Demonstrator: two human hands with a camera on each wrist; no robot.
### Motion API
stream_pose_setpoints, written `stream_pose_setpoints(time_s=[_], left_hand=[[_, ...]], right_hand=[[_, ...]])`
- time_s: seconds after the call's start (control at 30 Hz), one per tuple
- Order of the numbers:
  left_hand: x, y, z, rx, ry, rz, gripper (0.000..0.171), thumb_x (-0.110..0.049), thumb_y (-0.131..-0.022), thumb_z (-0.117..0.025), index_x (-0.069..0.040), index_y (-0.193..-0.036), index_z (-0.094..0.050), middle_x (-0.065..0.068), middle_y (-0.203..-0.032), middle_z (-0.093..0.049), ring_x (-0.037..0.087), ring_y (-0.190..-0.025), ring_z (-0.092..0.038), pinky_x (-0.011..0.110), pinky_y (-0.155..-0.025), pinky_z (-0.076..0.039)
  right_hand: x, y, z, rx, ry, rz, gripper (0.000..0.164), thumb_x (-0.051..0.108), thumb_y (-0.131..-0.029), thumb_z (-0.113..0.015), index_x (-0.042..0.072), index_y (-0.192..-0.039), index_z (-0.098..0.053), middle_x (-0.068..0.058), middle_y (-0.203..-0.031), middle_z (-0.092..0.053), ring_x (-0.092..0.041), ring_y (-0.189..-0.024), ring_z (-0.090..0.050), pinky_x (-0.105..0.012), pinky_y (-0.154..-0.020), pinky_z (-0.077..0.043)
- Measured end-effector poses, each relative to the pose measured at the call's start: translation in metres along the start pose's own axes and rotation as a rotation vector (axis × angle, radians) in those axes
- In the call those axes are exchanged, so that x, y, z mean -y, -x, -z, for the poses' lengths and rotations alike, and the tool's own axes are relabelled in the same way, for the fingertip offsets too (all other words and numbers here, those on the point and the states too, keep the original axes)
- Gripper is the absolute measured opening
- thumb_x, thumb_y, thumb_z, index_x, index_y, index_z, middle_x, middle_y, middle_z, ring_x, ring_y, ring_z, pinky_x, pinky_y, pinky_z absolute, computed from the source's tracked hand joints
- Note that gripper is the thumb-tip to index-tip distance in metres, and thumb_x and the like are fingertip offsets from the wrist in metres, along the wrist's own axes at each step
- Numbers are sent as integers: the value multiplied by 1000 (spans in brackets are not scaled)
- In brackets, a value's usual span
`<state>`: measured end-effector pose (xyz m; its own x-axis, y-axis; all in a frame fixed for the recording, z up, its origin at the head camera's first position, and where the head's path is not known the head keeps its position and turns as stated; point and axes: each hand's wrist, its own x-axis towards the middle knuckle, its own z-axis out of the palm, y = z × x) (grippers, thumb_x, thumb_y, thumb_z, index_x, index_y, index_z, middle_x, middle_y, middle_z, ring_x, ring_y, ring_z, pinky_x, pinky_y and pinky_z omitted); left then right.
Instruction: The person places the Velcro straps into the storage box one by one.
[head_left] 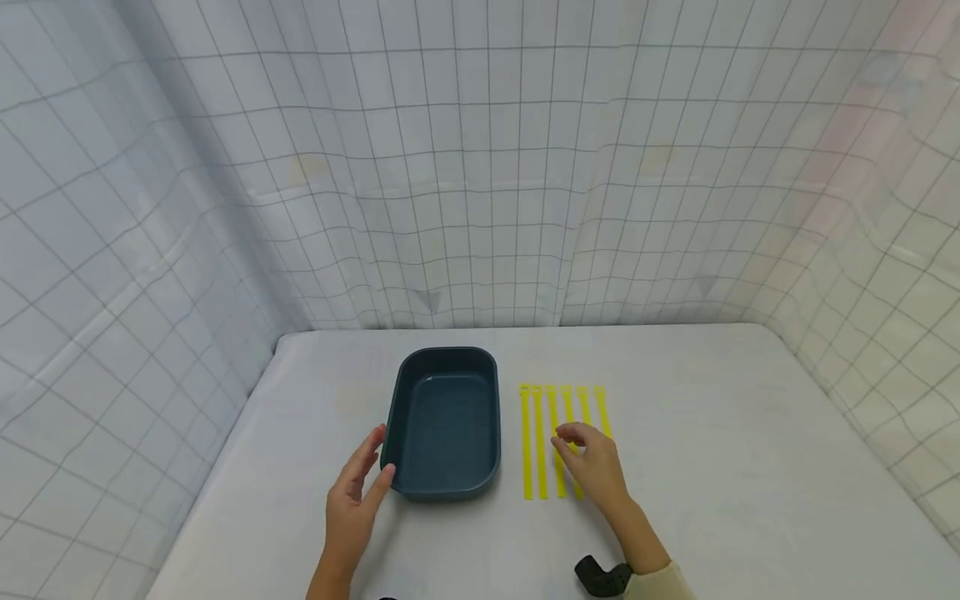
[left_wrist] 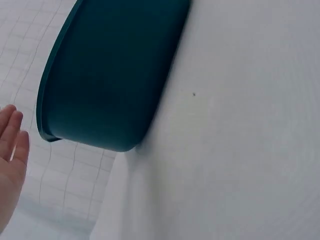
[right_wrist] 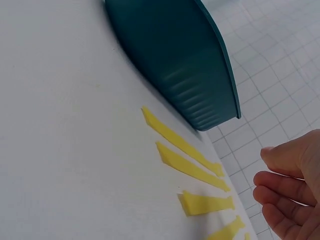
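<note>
A dark teal rectangular tub (head_left: 447,433) with rounded corners rests on the white table, with nothing inside it. My left hand (head_left: 351,504) is at its near left corner, fingers stretched out beside the rim. To the right of the tub lie several flat yellow strips (head_left: 527,450) in a row, each with a wider end on the far side. Over the right part of that row hovers my right hand (head_left: 600,475), thumb and fingers loosely bent and nothing between them. It partly covers the strips on that side. In the right wrist view, a gap shows between thumb and fingertips.
A black curved device (head_left: 602,577) sits at my right wrist by the sleeve (head_left: 660,583). White grid-patterned curtains (head_left: 480,167) hang behind the table and along both sides. The white tabletop (head_left: 720,433) stretches to the right of the strips.
</note>
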<state>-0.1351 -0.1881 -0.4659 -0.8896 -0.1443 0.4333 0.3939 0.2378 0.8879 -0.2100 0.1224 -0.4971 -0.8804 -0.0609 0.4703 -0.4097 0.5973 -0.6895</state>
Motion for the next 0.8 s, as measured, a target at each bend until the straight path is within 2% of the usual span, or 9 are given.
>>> stream_pose_setpoints(time_s=[0.13, 0.27, 0.37, 0.5, 0.63, 0.73, 0.8], left_hand=[[7, 1, 8, 17, 61, 147, 59, -1, -89, -58, -5, -142, -33, 9, -144, -34, 11, -132, -29, 11, -102, -28], [11, 1, 15, 75, 123, 260, 67, -5, -89, -59, -3, -145, -23, 11, -148, -27, 15, -134, -26, 10, -102, -27], [13, 0, 17, 127, 124, 326, 71, -9, -89, -60, -2, -146, -18, 10, -149, -23, 18, -135, -21, 11, -102, -26], [15, -2, 17, 191, 82, 382, 78, -11, -87, -63, -1, -146, -14, 7, -150, -19, 19, -137, -15, 12, -104, -22], [19, -2, 18, 228, 39, 398, 82, -12, -84, -67, 0, -146, -14, 7, -150, -19, 19, -137, -15, 11, -102, -21], [22, 0, 19, 241, 5, 407, 84, -15, -83, -69, 1, -145, -15, 8, -150, -18, 21, -137, -16, 16, -104, -22], [23, 1, 19, 252, -18, 424, 87, -17, -81, -72, 1, -145, -16, 9, -150, -17, 23, -137, -16, 23, -106, -21]], right_hand=[[2, 1, -3, 9, -21, -8, 13, 5, -76, -74, 3, -86, -67, -2, -83, -66, -18, -76, -62, -37, -71, -56], [5, 3, -5, 12, -28, -14, 12, 5, -76, -74, 3, -86, -68, -1, -82, -66, -17, -75, -62, -36, -71, -56], [5, 3, -6, 9, -25, -3, 11, 5, -76, -74, 3, -86, -68, -1, -81, -67, -16, -75, -62, -35, -70, -56], [6, 3, -8, 9, -34, 16, 10, 5, -77, -73, 4, -86, -68, -1, -81, -67, -15, -75, -63, -34, -69, -56], [5, 4, -10, 3, -45, 36, 8, 4, -78, -72, 5, -85, -68, 1, -79, -67, -14, -73, -63, -33, -68, -56], [4, 5, -11, 5, -37, 43, 7, 5, -78, -72, 6, -84, -68, 2, -79, -67, -13, -72, -62, -33, -67, -56], [4, 6, -12, 15, -32, 36, 6, 6, -79, -71, 6, -84, -68, 2, -79, -67, -13, -73, -62, -32, -67, -56]])
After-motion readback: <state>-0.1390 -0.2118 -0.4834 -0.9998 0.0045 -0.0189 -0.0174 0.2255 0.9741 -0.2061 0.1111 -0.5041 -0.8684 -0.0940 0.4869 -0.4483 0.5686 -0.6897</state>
